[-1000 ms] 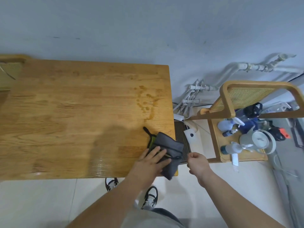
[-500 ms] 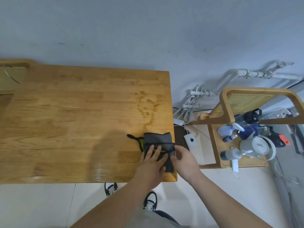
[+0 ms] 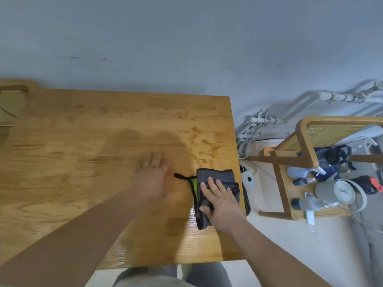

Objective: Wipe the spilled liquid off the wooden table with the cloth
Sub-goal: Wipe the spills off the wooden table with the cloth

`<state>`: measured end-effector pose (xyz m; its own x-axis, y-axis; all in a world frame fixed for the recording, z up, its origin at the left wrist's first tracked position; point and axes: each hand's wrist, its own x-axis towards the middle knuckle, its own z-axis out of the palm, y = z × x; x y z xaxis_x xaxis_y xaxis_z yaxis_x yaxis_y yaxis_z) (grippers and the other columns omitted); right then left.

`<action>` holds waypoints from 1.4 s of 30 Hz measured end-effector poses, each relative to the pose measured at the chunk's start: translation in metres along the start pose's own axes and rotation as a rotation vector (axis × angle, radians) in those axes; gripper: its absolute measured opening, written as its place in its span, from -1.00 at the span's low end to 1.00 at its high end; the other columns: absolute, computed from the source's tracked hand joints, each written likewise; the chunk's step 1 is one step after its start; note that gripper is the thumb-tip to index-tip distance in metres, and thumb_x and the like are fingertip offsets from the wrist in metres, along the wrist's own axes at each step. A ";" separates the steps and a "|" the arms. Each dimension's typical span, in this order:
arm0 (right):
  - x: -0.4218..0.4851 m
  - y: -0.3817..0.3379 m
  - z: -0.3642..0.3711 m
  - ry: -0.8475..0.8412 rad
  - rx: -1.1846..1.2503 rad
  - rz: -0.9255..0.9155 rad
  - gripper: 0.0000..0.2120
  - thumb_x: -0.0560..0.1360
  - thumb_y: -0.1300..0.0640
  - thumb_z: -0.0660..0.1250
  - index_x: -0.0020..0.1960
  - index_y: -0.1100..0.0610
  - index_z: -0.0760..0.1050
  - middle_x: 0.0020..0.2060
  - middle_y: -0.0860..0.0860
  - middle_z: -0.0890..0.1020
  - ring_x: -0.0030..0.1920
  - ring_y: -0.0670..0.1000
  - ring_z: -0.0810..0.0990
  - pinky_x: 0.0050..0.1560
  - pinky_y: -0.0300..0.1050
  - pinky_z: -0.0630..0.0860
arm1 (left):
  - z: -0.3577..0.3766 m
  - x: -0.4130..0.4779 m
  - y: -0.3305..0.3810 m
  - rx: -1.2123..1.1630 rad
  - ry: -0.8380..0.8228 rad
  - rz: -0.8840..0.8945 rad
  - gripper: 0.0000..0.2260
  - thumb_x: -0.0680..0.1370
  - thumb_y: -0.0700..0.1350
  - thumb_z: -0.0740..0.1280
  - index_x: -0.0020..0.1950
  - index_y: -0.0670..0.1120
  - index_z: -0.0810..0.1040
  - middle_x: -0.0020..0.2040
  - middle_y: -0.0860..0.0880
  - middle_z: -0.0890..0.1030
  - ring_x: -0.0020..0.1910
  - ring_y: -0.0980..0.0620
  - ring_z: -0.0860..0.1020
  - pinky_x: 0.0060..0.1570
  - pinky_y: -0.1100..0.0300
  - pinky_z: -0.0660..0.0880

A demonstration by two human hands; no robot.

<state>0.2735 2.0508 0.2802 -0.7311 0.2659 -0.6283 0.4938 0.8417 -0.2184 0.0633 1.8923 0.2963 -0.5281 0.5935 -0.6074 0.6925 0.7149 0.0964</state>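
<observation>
Now the right hand (image 3: 219, 201) lies flat on the folded dark grey cloth (image 3: 215, 183), fingers spread and pressing it onto the light wooden table (image 3: 83, 141) near the right edge. A black cord and a yellow-green strip stick out on the cloth's left side. Just beyond it sits the patchy spilled liquid (image 3: 204, 146). The left hand (image 3: 152, 179) rests open on bare wood, fingers loosely together, beside the cloth and blurred.
</observation>
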 end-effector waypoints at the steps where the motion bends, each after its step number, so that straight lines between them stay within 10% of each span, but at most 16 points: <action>1: 0.010 0.000 -0.008 -0.011 0.000 0.006 -0.34 0.70 -0.20 0.05 0.64 -0.19 -0.26 0.58 -0.18 -0.36 0.62 -0.05 -0.35 0.62 0.03 -0.27 | -0.004 0.010 -0.003 0.037 -0.001 -0.009 0.07 0.42 0.26 0.52 0.68 0.07 -0.12 0.66 -0.16 -0.32 0.64 -0.22 -0.24 0.58 -0.30 -0.10; 9: 0.064 0.018 -0.060 -0.062 0.060 0.104 -0.20 0.63 -0.29 0.18 0.64 -0.20 -0.26 0.62 -0.16 -0.32 0.62 -0.06 -0.32 0.63 0.07 -0.18 | -0.012 0.039 -0.022 0.048 -0.103 -0.189 0.50 0.06 0.56 0.49 0.61 0.03 -0.43 0.60 -0.32 -0.37 0.61 -0.33 -0.29 0.51 -0.43 -0.08; 18: 0.112 -0.017 -0.065 0.159 0.050 0.245 -0.32 0.69 -0.27 -0.06 0.66 -0.10 -0.30 0.64 -0.02 -0.31 0.64 0.07 -0.31 0.63 0.12 -0.19 | -0.009 0.038 -0.024 -0.019 -0.087 -0.171 0.49 0.06 0.51 0.55 0.61 0.10 -0.41 0.61 -0.25 -0.41 0.62 -0.26 -0.30 0.55 -0.34 0.04; 28: 0.043 -0.016 -0.024 -0.011 -0.122 -0.174 -0.33 0.64 -0.37 -0.03 0.60 -0.29 -0.30 0.55 -0.25 -0.43 0.56 -0.15 -0.47 0.59 -0.04 -0.35 | -0.018 0.036 -0.024 -0.021 -0.106 -0.148 0.44 0.14 0.51 0.53 0.61 0.09 -0.43 0.59 -0.25 -0.45 0.60 -0.30 -0.34 0.55 -0.35 0.04; 42: 0.162 -0.034 -0.094 0.222 0.033 0.181 -0.34 0.68 -0.29 -0.12 0.67 -0.09 -0.24 0.65 0.00 -0.25 0.64 0.08 -0.28 0.63 0.15 -0.20 | -0.009 0.038 -0.027 -0.048 -0.074 -0.136 0.44 0.14 0.45 0.57 0.61 0.09 -0.43 0.57 -0.26 -0.47 0.59 -0.30 -0.38 0.56 -0.36 -0.06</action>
<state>0.0937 2.1095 0.2557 -0.7128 0.5103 -0.4811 0.6385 0.7560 -0.1441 0.0202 1.8988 0.2779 -0.5767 0.4623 -0.6735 0.5919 0.8047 0.0456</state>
